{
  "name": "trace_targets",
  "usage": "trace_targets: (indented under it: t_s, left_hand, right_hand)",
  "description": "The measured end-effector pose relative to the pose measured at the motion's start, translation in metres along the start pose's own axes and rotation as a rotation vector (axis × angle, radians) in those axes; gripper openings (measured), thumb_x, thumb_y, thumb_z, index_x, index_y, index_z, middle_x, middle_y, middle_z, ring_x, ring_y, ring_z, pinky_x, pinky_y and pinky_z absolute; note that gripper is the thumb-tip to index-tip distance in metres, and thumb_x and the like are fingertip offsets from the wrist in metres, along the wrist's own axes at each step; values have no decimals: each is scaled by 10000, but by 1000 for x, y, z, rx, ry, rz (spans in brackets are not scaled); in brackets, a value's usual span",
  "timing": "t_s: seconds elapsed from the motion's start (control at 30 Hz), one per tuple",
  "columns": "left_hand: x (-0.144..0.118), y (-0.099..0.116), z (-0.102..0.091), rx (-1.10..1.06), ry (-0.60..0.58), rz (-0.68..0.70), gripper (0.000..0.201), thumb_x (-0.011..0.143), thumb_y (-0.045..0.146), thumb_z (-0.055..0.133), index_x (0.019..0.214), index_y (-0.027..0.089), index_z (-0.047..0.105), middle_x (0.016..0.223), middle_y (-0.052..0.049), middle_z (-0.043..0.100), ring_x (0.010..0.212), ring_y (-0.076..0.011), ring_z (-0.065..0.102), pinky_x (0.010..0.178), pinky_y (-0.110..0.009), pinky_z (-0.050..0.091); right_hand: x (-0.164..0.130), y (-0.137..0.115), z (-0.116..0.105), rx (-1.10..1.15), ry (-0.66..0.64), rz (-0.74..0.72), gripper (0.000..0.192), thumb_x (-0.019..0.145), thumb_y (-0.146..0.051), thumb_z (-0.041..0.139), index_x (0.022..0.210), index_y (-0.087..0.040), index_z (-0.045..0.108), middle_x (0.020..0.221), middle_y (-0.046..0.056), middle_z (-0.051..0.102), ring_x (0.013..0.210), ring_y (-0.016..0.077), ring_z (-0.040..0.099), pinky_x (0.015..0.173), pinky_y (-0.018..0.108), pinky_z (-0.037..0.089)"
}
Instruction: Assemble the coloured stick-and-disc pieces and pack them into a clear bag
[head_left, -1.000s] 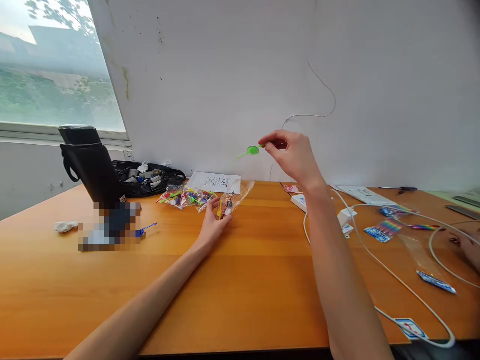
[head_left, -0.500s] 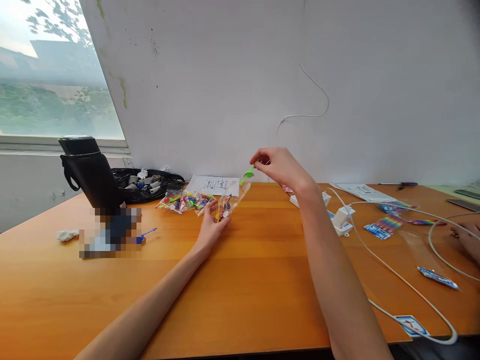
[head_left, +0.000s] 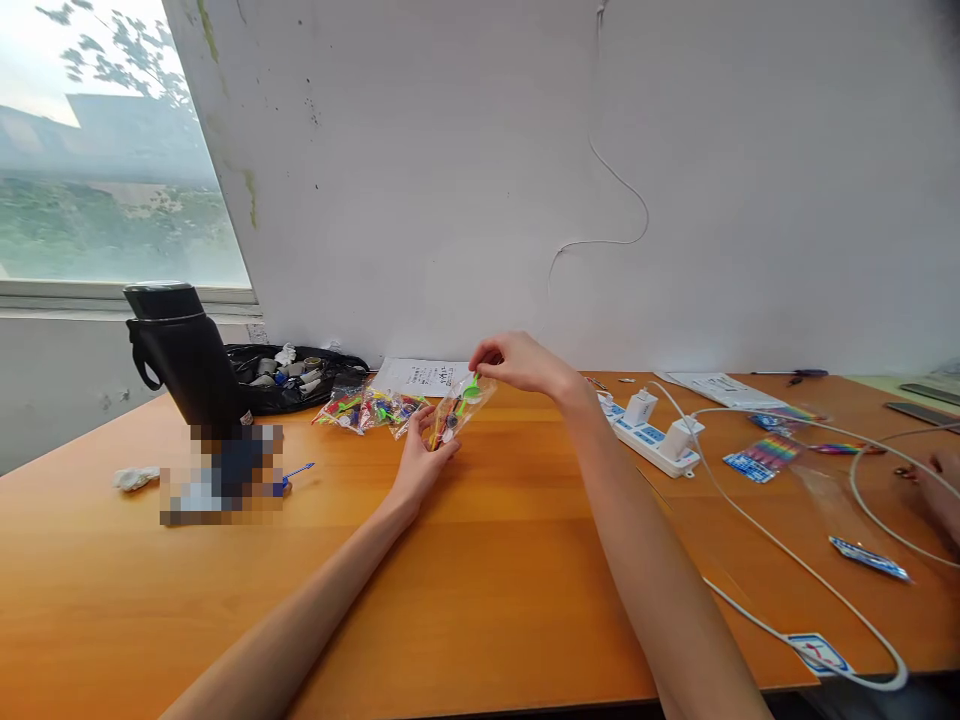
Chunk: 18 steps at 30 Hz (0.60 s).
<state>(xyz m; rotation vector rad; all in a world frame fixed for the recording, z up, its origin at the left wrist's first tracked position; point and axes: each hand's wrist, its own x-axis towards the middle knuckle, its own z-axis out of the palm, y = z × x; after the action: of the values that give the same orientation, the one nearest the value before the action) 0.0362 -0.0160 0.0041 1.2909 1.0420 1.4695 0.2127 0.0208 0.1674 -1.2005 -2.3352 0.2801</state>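
Observation:
My left hand (head_left: 420,465) is closed around the lower part of a clear plastic bag (head_left: 456,410), which leans up and to the right. Small pieces in several colours show through its film. At the bag's upper end, my right hand (head_left: 521,362) pinches the top of a small bright green spoon-shaped plastic piece (head_left: 471,391). The rounded part of that piece appears within the bag. Just left of my left hand, filled bags (head_left: 390,408) of similar colourful pieces lie on the wooden table (head_left: 465,590).
A black bottle (head_left: 176,350) and a black plastic bag (head_left: 337,362) stand at the left, near printed paper (head_left: 420,376). To the right are a power strip (head_left: 652,448), looping white cable (head_left: 780,530), rainbow-coloured packets (head_left: 765,456) and another person's hand (head_left: 941,495).
My right hand has moved down and left, bringing the green spoon-shaped piece from the bag's mouth down into it. My left hand keeps its hold on the bag.

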Motion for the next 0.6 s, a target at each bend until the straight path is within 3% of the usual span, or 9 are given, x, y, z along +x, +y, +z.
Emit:
trace_targets:
  t_s: [0.1,0.3,0.5,0.6]
  left_hand:
    - [1,-2,0,-3,1,2,652,726,261,730,1309,243,438,1343,-106,520,999,-189,634,810,-295,518]
    - [1,-3,1,-15,-8,10,661,721,265,739,1311,247,442,1342,-110,527,1008,-194,633,833,-311,520]
    - [0,1,1,-29,-8,-8,659,723,257,737,1310,246,438,1334,-110,531,1072,-206,616,820,-287,520]
    - [2,-1,1,-24,-9,-6,649,726,247,732,1307,244,443,1322,-108,541,1075,-203,616,815,-276,520]
  right_hand:
    - [-3,0,-5,-37,35,24,179,823,-157,583,893,-181,745,922,49,754,835,150,671,656,197,465]
    - [-5,-9,-1,5,-112,22,199,844,-184,591,984,-206,731,972,36,747,836,137,661,647,188,452]
    - [0,-8,3,-196,206,127,226,847,-140,557,1014,-196,699,972,41,734,822,139,643,664,218,432]
    - [-1,-13,2,-178,240,89,208,866,-172,549,1010,-200,696,950,37,731,807,137,638,668,221,431]
